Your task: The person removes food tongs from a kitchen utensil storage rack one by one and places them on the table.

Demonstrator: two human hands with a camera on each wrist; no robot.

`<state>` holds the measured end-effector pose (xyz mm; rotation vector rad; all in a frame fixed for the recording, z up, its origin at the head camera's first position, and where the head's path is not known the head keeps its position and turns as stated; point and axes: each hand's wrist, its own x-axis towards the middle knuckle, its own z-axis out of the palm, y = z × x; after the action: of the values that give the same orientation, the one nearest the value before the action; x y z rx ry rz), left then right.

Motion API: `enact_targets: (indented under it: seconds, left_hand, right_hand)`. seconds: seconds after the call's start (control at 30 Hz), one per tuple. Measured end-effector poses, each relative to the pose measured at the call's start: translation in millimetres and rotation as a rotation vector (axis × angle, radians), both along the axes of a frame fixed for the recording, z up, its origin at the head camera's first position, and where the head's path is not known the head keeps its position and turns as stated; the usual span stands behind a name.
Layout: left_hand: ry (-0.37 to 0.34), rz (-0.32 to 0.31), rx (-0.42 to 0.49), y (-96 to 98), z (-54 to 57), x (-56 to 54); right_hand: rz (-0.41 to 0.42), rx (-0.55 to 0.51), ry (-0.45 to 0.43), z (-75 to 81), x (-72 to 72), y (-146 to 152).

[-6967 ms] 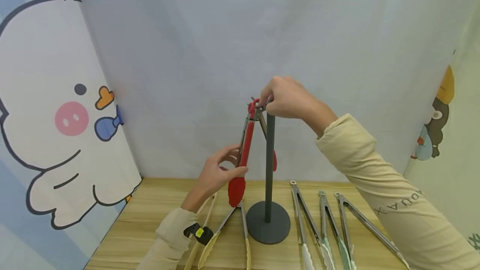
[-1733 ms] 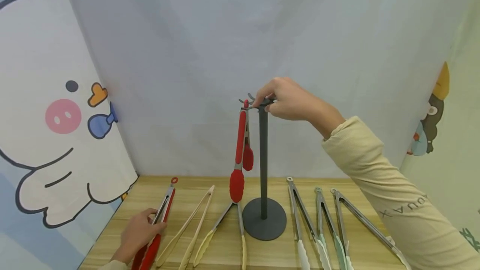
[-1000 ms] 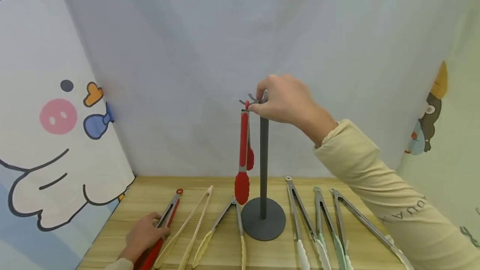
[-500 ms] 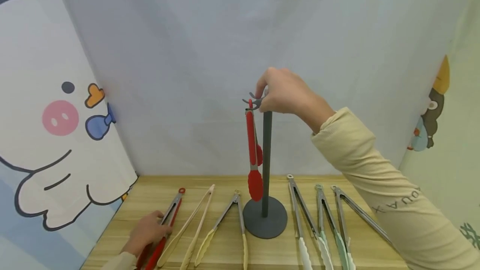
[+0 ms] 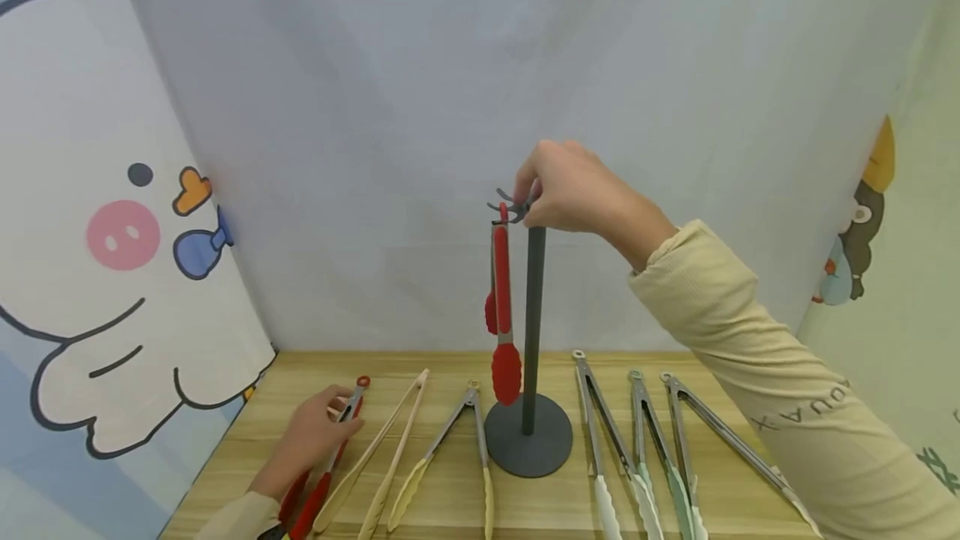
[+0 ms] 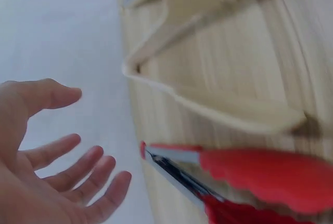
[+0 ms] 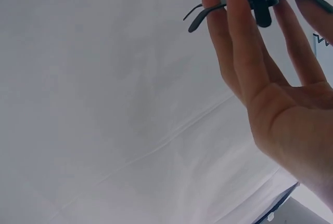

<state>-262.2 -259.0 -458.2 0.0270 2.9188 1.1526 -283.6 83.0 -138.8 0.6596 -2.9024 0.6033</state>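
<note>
A dark grey hook stand (image 5: 533, 315) stands upright with its round base on the table. My right hand (image 5: 577, 190) grips its top; in the right wrist view the fingers of that hand (image 7: 270, 83) curl about the dark hooks (image 7: 208, 13). One pair of red tongs (image 5: 502, 298) hangs by its ring from a left-side hook. At left, more red tongs (image 5: 312, 507) lie on the table, partly hidden by my left hand (image 5: 311, 432) over them. The left wrist view shows this hand (image 6: 57, 182) with spread fingers and nothing between them, beside the red tongs (image 6: 270, 180).
Beige tongs (image 5: 393, 457) and yellow-tipped tongs (image 5: 450, 448) lie between the left hand and the stand. White-tipped tongs (image 5: 600, 440), green-tipped tongs (image 5: 660, 448) and another metal pair (image 5: 727, 432) lie right of it. A pale cloth (image 5: 390, 107) hangs behind the table (image 5: 247, 440).
My left hand has let go of the hanging red tongs and moved down left to the tabletop pair, latterly sliding toward their ring end. The hanging pair has swung and turned. My right hand stays put.
</note>
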Motion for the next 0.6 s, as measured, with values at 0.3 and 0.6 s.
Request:
enact_targets:
  seconds: [0.3,0.6]
  left_hand:
    - [0.068,-0.059,0.180,31.3,12.6,-0.9]
    - [0.159,-0.109,0.241,55.3,35.2,3.3]
  right_hand:
    - [0.020,0.022,0.000,-0.1,0.9,2.3]
    - [0.050,0.040,0.014,-1.0,1.0,2.5]
